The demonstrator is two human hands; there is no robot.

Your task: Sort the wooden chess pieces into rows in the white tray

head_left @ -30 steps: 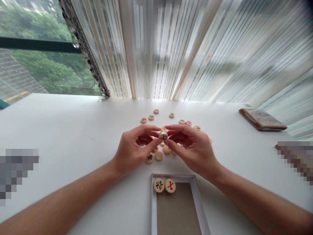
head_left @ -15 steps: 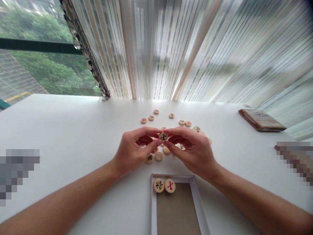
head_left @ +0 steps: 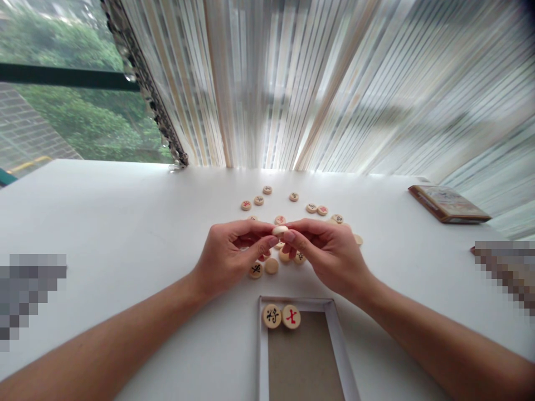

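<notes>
Between my left hand (head_left: 238, 245) and my right hand (head_left: 321, 245) is a round wooden Chinese chess piece (head_left: 280, 230), pinched by the fingers and thumbs of both. It is tilted so that its pale edge faces me and its character is hidden. Under and around my hands lie more pieces, among them a black-marked piece (head_left: 256, 270) and a blank-topped piece (head_left: 271, 266). Closer to me stands a shallow open box (head_left: 338, 345). Side by side at its far left corner sit a black-lettered piece (head_left: 272, 316) and a red-lettered piece (head_left: 291, 317).
Several loose pieces are scattered farther back, such as a red-marked piece (head_left: 246, 205). A flat brown box (head_left: 449, 204) lies at the right on the white table (head_left: 125, 223). A striped curtain (head_left: 267, 83) hangs along the far edge.
The held piece has turned from showing its black character to showing its edge. My right thumb has shifted up against it. The pieces in the box have stayed put.
</notes>
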